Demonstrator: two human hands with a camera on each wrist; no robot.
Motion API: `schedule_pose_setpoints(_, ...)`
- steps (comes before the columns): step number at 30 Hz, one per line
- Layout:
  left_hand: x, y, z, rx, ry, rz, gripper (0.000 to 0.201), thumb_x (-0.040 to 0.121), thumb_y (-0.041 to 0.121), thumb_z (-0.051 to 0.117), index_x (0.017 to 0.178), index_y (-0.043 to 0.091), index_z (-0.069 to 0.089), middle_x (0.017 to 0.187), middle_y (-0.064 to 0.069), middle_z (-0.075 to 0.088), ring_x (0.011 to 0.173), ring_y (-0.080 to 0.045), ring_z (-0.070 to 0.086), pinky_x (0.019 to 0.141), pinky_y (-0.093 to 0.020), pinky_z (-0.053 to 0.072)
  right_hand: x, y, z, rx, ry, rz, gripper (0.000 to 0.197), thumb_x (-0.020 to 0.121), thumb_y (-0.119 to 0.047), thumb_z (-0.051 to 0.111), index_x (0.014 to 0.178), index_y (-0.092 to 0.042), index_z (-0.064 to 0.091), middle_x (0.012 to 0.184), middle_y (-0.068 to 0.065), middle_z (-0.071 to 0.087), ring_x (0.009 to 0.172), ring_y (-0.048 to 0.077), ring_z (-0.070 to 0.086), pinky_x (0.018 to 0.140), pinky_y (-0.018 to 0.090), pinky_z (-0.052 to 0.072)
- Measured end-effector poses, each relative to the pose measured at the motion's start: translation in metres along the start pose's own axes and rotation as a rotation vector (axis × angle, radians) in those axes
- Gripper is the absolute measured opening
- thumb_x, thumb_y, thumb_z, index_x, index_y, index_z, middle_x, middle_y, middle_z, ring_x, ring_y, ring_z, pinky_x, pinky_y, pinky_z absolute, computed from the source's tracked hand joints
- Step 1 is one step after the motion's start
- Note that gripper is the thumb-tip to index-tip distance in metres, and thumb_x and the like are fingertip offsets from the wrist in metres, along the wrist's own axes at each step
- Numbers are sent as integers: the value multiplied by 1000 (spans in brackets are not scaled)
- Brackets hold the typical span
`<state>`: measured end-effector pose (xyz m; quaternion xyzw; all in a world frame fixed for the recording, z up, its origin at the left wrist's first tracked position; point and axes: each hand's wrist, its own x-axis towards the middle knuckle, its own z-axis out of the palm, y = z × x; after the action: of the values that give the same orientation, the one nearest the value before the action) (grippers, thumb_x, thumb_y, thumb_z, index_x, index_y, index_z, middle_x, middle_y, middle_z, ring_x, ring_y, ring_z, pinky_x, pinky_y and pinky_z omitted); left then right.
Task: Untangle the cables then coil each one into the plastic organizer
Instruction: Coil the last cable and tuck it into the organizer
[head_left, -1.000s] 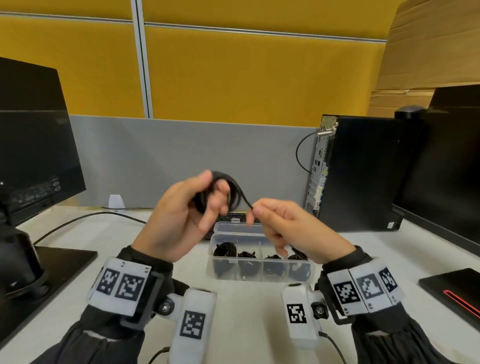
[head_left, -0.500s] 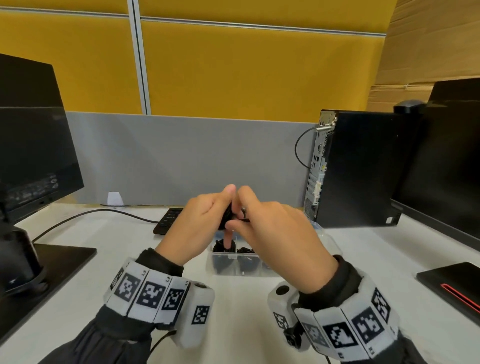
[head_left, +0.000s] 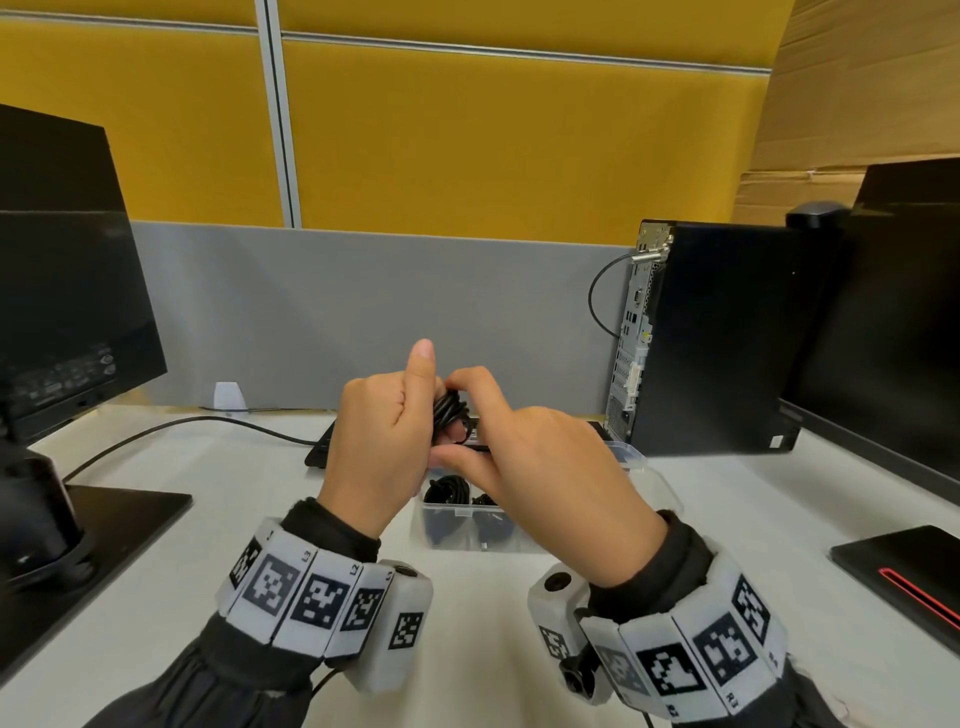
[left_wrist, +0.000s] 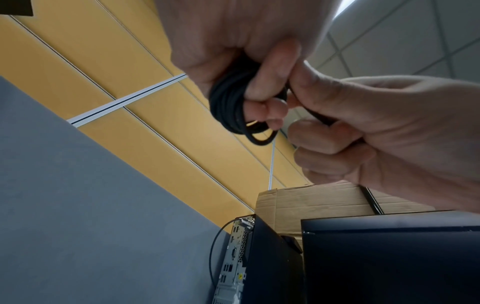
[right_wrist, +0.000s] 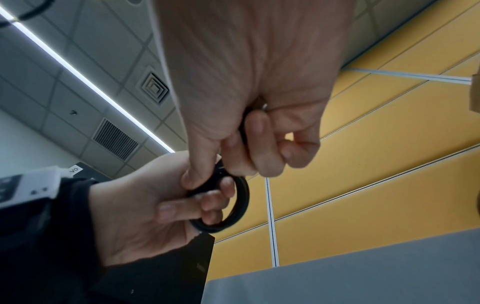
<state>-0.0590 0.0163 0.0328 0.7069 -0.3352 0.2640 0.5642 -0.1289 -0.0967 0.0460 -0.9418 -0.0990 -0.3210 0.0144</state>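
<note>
1. Both hands now sit closer together than a second ago, when the right hand drew a loose end of cable out to the right; that end is now gathered up against the coil.
2. The left hand (head_left: 382, 441) curls its fingers around a small coil of thin black cable (head_left: 448, 415), thumb pointing up, and holds it in the air above the near-left end of the organizer.
3. In the left wrist view the fingers (left_wrist: 270, 67) pass through the coil's loops (left_wrist: 231, 105), and the lowest loop hangs free beneath them.
4. The right hand (head_left: 540, 478) touches the coil from the right; its thumb and forefinger pinch the cable's end against the loops, and the other fingers are curled in.
5. The right wrist view shows the coil (right_wrist: 239, 201) as a round black ring caught between both hands' fingertips, with a strand running up into the right palm.
6. A clear rectangular plastic organizer (head_left: 654, 483) stands on the white desk (head_left: 208, 519) just beyond the wrists; at least two of its left compartments hold coiled black cables (head_left: 447, 491).
7. A black keyboard (head_left: 319, 452) lies far behind the organizer, a black computer tower (head_left: 727, 338) stands to the right, and a black monitor (head_left: 67, 291) stands at left.
</note>
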Motion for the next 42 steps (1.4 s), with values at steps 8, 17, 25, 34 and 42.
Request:
schedule_pose_setpoints(8,-2,1,6,37,48,51,69,90,47,25,46,-3,38,40,-19,39,41,-28,40,47,-41,32,2,3,5,-139,130,-6,35,83,-54,31,90,-22,43,39,-9,17,29,17,22,39,19,-5)
schedule_pose_setpoints(17,-5,0,12,42,51,53,62,95,38,26,45,2,32,39,-12,31,43,-25,35,45,-30,25,2,7,2,-145,99,7,32,81,-54,32,88,-23,38,43,-6,3,30,18,17,38,19,-2)
schedule_pose_setpoints(25,-2,-9,13,27,27,-57,60,94,36,30,43,7,32,36,-5,36,39,-19,36,45,-32,31,3,7,6,-146,96,-25,30,81,-54,34,86,-25,33,44,-5,4,34,20,17,41,21,-6)
schedule_pose_setpoints(34,9,3,1,-684,-36,-383,30,94,27,44,74,5,46,60,-3,54,43,-14,44,45,-20,40,4,10,7,356,80,109,35,86,-60,43,88,-26,41,56,-3,55,49,17,42,46,33,35)
schedule_pose_setpoints(42,8,8,-5,-808,-360,-288,42,90,33,42,111,2,60,101,-17,62,105,-30,58,92,-34,48,8,18,-2,1203,160,283,36,84,-43,50,84,-8,53,57,11,32,48,12,24,46,26,20)
